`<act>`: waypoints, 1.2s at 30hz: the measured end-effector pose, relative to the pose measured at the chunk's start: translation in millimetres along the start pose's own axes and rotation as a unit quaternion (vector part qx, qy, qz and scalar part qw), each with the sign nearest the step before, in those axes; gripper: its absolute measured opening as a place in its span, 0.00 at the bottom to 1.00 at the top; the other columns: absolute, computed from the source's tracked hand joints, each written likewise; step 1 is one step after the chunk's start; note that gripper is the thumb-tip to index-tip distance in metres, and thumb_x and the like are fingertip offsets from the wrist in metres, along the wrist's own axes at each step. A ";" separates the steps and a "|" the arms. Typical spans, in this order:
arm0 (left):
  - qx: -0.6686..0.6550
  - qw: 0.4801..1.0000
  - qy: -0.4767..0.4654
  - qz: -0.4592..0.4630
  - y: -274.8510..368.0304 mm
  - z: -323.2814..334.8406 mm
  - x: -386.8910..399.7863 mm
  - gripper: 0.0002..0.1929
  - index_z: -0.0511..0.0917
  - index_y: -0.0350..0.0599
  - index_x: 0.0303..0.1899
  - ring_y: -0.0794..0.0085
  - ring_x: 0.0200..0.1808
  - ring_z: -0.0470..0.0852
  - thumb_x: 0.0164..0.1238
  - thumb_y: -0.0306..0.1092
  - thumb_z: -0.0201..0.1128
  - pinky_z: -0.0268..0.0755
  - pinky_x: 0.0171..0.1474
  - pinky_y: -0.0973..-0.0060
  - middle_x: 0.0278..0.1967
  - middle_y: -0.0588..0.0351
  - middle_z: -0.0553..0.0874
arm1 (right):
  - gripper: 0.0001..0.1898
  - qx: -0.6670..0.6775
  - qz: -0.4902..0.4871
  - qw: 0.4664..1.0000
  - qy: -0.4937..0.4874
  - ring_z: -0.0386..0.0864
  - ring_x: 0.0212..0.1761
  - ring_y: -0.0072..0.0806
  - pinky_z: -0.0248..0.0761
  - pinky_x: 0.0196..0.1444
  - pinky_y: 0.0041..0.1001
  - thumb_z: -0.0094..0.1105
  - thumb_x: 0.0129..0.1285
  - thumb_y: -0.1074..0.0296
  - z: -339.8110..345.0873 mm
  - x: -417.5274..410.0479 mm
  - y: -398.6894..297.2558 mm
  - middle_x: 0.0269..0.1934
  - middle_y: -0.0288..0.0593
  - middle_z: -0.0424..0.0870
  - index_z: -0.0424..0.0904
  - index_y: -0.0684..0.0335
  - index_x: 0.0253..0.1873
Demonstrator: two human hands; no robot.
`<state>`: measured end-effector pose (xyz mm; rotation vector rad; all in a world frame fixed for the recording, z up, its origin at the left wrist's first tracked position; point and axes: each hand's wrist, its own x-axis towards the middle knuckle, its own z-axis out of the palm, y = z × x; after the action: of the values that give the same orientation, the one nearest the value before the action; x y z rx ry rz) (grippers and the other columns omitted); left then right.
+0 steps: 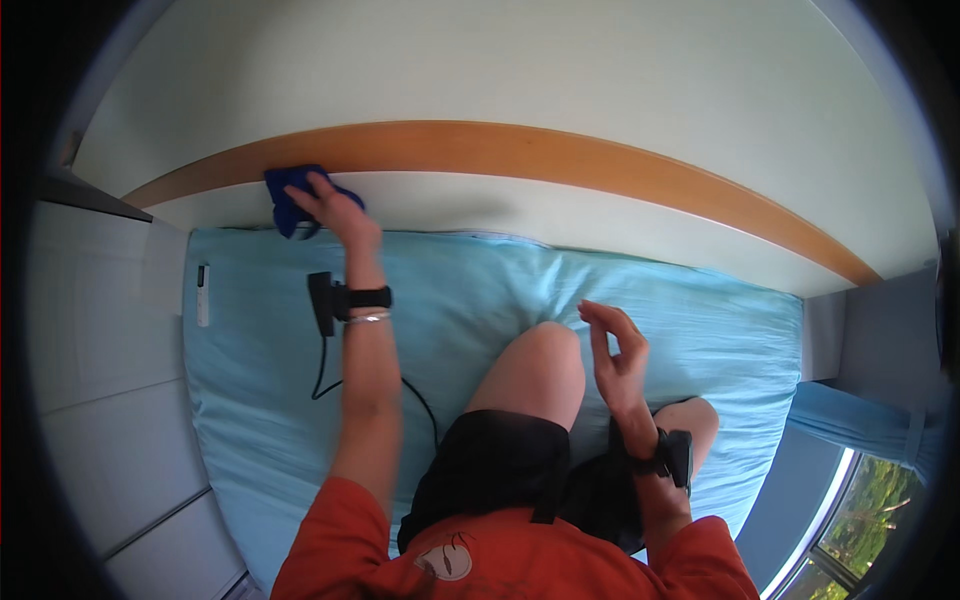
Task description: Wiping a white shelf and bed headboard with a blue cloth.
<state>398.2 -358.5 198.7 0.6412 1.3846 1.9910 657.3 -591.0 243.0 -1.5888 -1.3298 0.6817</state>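
Observation:
My left hand (pixel 330 202) presses a dark blue cloth (pixel 283 202) against the headboard, near its left end. The cloth overlaps the lower edge of the wooden strip (pixel 465 146) and the white panel (pixel 420 196) beneath it. Two of my fingers lie spread over the fabric, and the rest are hard to make out. Above the light blue bedsheet (pixel 480 277), beside my bare knee, my right hand (pixel 621 356) is empty. Its fingers curve loosely towards the thumb, with a gap showing between them.
A small white remote-like object (pixel 203 296) lies at the sheet's left edge. From the device on my left wrist (pixel 322 304), a black cable (pixel 324 367) runs down over the bed. White cabinet fronts (pixel 105 315) border the left; a blue curtain (pixel 847 420) and window (pixel 862 517) are at right.

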 end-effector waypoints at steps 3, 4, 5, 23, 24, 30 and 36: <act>0.100 0.991 -0.049 0.068 -14.0 38.6 -70.8 0.35 0.39 0.42 0.70 0.55 0.71 0.42 0.72 0.48 0.46 0.34 0.70 0.63 0.70 0.43 0.44 | 0.10 0.043 0.072 0.996 0.026 0.80 0.40 0.31 0.71 0.44 0.24 0.49 0.59 0.83 -20.0 -10.4 5.6 0.37 0.51 0.82 0.78 0.70 0.44; 0.153 0.983 -0.063 0.083 -11.3 53.4 -101.9 0.34 0.41 0.41 0.70 0.53 0.71 0.40 0.72 0.46 0.47 0.33 0.69 0.60 0.70 0.40 0.44 | 0.10 0.044 0.083 0.995 0.019 0.80 0.40 0.29 0.71 0.45 0.24 0.48 0.60 0.83 -22.2 -14.6 7.4 0.37 0.50 0.82 0.78 0.71 0.43; 0.204 0.971 -0.075 0.103 -9.5 67.8 -134.2 0.34 0.42 0.40 0.69 0.50 0.71 0.38 0.71 0.45 0.48 0.31 0.69 0.57 0.69 0.37 0.45 | 0.09 0.035 0.064 0.997 0.010 0.80 0.39 0.29 0.71 0.44 0.24 0.48 0.60 0.83 -21.5 -19.1 15.8 0.36 0.50 0.82 0.77 0.71 0.43; 0.388 0.853 0.046 0.346 68.2 85.7 -28.4 0.30 0.54 0.31 0.65 0.43 0.65 0.53 0.67 0.42 0.44 0.49 0.63 0.52 0.64 0.30 0.55 | 0.10 0.091 0.108 0.989 0.041 0.79 0.39 0.26 0.70 0.46 0.24 0.48 0.63 0.80 -33.8 -39.7 2.8 0.35 0.45 0.83 0.78 0.70 0.46; 0.370 0.868 0.068 0.323 73.9 74.4 -6.0 0.30 0.53 0.31 0.65 0.42 0.63 0.55 0.68 0.44 0.43 0.51 0.62 0.52 0.64 0.30 0.56 | 0.10 0.105 0.113 0.988 0.031 0.79 0.39 0.26 0.70 0.46 0.24 0.48 0.63 0.80 -29.8 -38.2 4.2 0.35 0.45 0.83 0.78 0.70 0.46; 0.304 0.916 0.096 0.245 80.5 90.0 -17.8 0.29 0.52 0.34 0.66 0.39 0.61 0.56 0.69 0.41 0.45 0.52 0.61 0.52 0.64 0.28 0.54 | 0.10 0.112 0.085 0.990 0.008 0.78 0.38 0.24 0.69 0.47 0.24 0.49 0.64 0.79 -22.2 -33.7 -14.6 0.33 0.43 0.83 0.78 0.69 0.46; 0.230 0.910 -0.144 0.314 34.6 118.5 -160.2 0.27 0.61 0.41 0.62 0.35 0.62 0.51 0.57 0.20 0.51 0.45 0.63 0.47 0.65 0.33 0.52 | 0.10 0.043 0.063 0.997 -0.007 0.80 0.37 0.26 0.71 0.44 0.24 0.48 0.62 0.81 -26.8 -40.7 -18.9 0.34 0.46 0.84 0.78 0.70 0.45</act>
<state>583.1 -407.6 264.2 1.7072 1.5970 1.8961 661.3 -638.1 265.4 -1.6110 -1.2031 0.8179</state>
